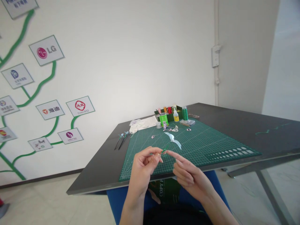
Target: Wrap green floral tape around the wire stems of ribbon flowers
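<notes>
My left hand [145, 161] is closed in a pinch on a thin green stem [163, 151], just above the near part of the green cutting mat [150, 140]. A pale blue-and-white petalled flower piece [172, 139] shows just beyond the stem; whether the two are joined I cannot tell. From the right, my right hand [187, 172] reaches in with its index finger stretched out, the tip touching the stem near my left fingertips. Its other fingers are curled in, and what they hold, if anything, is hidden.
Behind the hands stand a dark green box of thread spools [170, 116], a bright green tin [163, 119], a glue bottle [176, 115] and a green tube [185, 113]. White scissors [174, 129] lie in front. Two dark sticks with blue tips [122, 141] lie left on the black table [98, 165].
</notes>
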Demonstrator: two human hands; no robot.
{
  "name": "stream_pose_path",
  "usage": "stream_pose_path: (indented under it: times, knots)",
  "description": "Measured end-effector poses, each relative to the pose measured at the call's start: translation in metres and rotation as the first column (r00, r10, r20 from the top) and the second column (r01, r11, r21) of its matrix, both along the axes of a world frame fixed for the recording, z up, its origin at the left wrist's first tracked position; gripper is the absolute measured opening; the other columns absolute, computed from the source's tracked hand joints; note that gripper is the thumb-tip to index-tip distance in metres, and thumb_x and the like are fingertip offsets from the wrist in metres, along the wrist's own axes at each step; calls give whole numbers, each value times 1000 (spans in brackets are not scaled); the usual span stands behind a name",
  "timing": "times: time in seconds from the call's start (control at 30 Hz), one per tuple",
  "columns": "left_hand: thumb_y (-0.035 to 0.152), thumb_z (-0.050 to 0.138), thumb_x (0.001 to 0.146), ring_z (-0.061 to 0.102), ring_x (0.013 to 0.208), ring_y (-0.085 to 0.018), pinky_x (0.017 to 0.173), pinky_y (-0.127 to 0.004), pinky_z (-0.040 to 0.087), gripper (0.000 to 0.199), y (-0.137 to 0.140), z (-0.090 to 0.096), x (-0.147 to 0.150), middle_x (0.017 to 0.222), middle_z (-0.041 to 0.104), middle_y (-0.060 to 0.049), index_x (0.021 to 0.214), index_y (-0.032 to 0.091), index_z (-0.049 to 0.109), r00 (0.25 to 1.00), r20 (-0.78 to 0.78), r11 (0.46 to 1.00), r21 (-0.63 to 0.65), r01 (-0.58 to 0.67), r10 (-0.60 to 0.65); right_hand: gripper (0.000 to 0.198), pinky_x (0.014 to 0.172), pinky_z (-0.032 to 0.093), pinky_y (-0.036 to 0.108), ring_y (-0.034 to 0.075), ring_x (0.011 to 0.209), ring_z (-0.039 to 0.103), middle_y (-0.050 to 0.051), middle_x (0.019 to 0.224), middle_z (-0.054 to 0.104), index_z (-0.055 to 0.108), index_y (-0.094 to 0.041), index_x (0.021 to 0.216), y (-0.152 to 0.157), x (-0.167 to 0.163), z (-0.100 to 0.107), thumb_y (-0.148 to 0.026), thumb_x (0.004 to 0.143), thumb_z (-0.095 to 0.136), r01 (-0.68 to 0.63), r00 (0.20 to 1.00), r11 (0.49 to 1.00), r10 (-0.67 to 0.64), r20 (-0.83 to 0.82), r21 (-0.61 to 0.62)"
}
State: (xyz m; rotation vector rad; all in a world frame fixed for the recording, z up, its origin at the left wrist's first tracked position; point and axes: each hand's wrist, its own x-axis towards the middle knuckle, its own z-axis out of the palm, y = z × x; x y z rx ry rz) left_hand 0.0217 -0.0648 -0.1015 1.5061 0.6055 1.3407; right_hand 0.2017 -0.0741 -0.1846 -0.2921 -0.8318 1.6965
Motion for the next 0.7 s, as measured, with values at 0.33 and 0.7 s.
stream_pose_path:
  times: [0.33,0.7]
  knots:
    - [36,91,80,34,47,-4,44,-18,21,21,0,2,-5,67,67,0,90,18,86,997,8,997,1,-73,73,35,95,60,47,31,106,77,14,118,81,76,-20,122,-31,27,25,-38,100,54,632,-77,372,-843,532,680]
    - [29,81,89,58,62,-11,58,-20,43,10,-11,3,-2,75,67,-1,92,22,87,988,-113,984,150,-91,108,67,56,53,26,16,52,62,-2,58,67,56,-7,156,-52,-33,41,-52,106,55,375,580,828,-560,591,416]
